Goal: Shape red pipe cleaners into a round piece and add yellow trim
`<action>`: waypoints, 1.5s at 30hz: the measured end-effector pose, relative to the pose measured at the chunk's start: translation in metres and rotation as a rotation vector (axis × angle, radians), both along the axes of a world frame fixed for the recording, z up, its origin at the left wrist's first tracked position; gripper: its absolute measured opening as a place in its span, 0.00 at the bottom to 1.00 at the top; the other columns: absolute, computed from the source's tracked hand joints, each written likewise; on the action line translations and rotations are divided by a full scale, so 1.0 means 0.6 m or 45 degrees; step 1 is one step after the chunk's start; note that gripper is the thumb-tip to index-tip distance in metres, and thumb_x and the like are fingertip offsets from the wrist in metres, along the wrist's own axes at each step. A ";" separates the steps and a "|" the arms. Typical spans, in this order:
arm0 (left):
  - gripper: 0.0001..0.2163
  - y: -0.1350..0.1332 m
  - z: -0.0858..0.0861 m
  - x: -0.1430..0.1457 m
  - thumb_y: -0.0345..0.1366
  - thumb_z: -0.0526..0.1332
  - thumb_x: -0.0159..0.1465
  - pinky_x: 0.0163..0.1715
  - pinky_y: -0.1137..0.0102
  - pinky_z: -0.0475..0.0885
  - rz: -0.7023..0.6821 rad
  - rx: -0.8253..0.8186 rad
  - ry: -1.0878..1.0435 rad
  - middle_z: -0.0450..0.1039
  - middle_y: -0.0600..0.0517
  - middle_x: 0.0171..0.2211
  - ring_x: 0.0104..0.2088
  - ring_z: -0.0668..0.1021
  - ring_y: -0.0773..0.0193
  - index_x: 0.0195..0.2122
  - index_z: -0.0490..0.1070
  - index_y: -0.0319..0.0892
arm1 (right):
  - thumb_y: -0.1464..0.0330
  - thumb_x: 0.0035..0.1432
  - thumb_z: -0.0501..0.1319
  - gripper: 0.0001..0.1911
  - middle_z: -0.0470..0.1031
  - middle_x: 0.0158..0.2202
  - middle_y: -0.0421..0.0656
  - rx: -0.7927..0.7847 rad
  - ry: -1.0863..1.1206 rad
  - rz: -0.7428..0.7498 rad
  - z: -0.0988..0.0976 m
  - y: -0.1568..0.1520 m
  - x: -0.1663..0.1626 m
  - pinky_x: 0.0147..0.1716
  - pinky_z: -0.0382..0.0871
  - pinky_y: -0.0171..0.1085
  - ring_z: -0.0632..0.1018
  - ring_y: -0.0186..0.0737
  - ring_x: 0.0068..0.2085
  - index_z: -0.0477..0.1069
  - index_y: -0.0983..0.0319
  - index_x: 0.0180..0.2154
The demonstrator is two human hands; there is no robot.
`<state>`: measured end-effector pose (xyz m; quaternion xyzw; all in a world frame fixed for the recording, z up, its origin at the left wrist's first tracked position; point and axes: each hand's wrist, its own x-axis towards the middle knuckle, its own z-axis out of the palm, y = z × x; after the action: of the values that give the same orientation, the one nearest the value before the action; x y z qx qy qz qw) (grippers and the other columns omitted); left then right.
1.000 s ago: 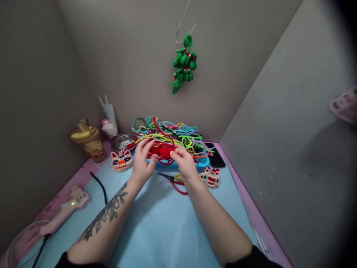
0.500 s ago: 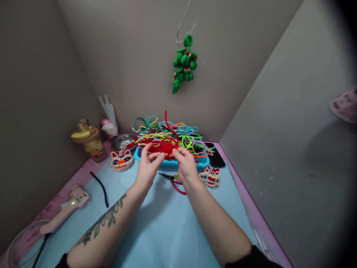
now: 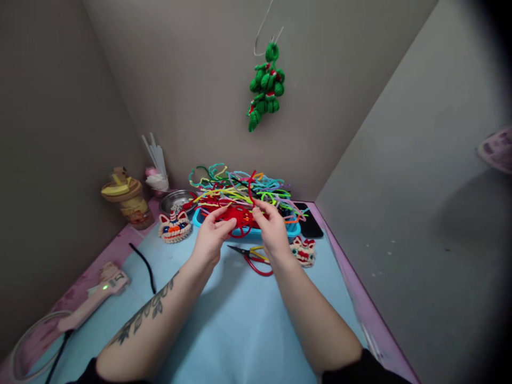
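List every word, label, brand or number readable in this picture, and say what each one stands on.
No text can be read anywhere.
The yellow-lidded plastic cup bears a printed band, too blurred to read.
The pink glue gun shows only a green light, no legible marking.

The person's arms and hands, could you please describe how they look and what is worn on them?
Both hands, left and right, are bare: no gloves, and no rings or watch that can be made out. The left forearm carries a dark floral tattoo. Black sleeves are pushed up near the elbows.
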<state>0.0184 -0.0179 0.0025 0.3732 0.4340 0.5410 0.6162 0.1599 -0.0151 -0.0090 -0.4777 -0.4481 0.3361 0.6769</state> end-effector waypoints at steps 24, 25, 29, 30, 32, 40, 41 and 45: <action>0.21 0.028 -0.007 -0.025 0.36 0.68 0.50 0.25 0.78 0.67 0.156 0.413 0.188 0.66 0.61 0.21 0.22 0.70 0.73 0.44 0.65 0.40 | 0.71 0.52 0.58 0.10 0.70 0.44 0.48 -0.065 -1.367 0.109 0.026 -0.020 0.029 0.50 0.61 0.47 0.66 0.50 0.52 0.73 0.60 0.22; 0.21 0.028 -0.007 -0.025 0.36 0.68 0.50 0.25 0.78 0.67 0.160 0.423 0.206 0.65 0.61 0.21 0.22 0.70 0.73 0.44 0.65 0.40 | 0.72 0.52 0.58 0.09 0.71 0.44 0.48 -0.057 -1.417 0.166 0.025 -0.020 0.028 0.50 0.62 0.47 0.67 0.50 0.51 0.73 0.61 0.22; 0.21 0.029 -0.007 -0.026 0.36 0.68 0.50 0.26 0.76 0.68 0.168 0.423 0.206 0.66 0.61 0.21 0.22 0.71 0.72 0.45 0.65 0.41 | 0.70 0.55 0.56 0.09 0.72 0.32 0.44 -0.095 -1.216 0.249 0.016 -0.014 0.019 0.42 0.66 0.41 0.73 0.41 0.39 0.69 0.61 0.24; 0.22 0.030 -0.007 -0.027 0.36 0.68 0.50 0.26 0.76 0.69 0.171 0.416 0.200 0.66 0.61 0.22 0.22 0.71 0.72 0.45 0.65 0.41 | 0.68 0.55 0.56 0.07 0.72 0.30 0.42 -0.116 -1.045 0.220 0.014 -0.011 0.017 0.39 0.67 0.39 0.73 0.39 0.35 0.69 0.60 0.26; 0.22 0.031 -0.010 -0.027 0.37 0.68 0.50 0.26 0.76 0.69 0.164 0.399 0.196 0.65 0.61 0.21 0.22 0.71 0.72 0.45 0.64 0.41 | 0.65 0.54 0.57 0.05 0.72 0.31 0.40 -0.136 -0.647 0.158 0.010 -0.004 0.013 0.35 0.68 0.37 0.74 0.37 0.33 0.67 0.59 0.34; 0.20 0.035 -0.023 -0.027 0.37 0.68 0.50 0.25 0.77 0.66 0.015 0.369 0.287 0.65 0.61 0.20 0.21 0.69 0.73 0.43 0.67 0.41 | 0.62 0.50 0.60 0.11 0.74 0.27 0.38 -0.103 -0.174 0.211 0.015 0.000 0.019 0.31 0.67 0.34 0.75 0.37 0.29 0.65 0.59 0.35; 0.20 0.035 -0.022 -0.027 0.37 0.68 0.50 0.25 0.77 0.65 0.022 0.372 0.281 0.65 0.61 0.20 0.21 0.69 0.73 0.44 0.67 0.41 | 0.63 0.51 0.58 0.08 0.74 0.27 0.39 -0.101 -0.266 0.194 0.016 -0.002 0.021 0.31 0.66 0.34 0.75 0.37 0.29 0.66 0.60 0.33; 0.21 0.033 -0.016 -0.027 0.37 0.68 0.51 0.27 0.77 0.66 0.070 0.387 0.221 0.66 0.61 0.21 0.22 0.70 0.72 0.44 0.66 0.41 | 0.68 0.54 0.56 0.07 0.77 0.29 0.41 -0.168 -0.924 0.059 0.019 -0.010 0.026 0.34 0.65 0.35 0.75 0.39 0.32 0.73 0.60 0.29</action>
<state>0.0023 0.0020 -0.0073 0.4954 0.4087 0.5827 0.4980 0.1757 -0.0211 0.0025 -0.5980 -0.6471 0.1882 0.4339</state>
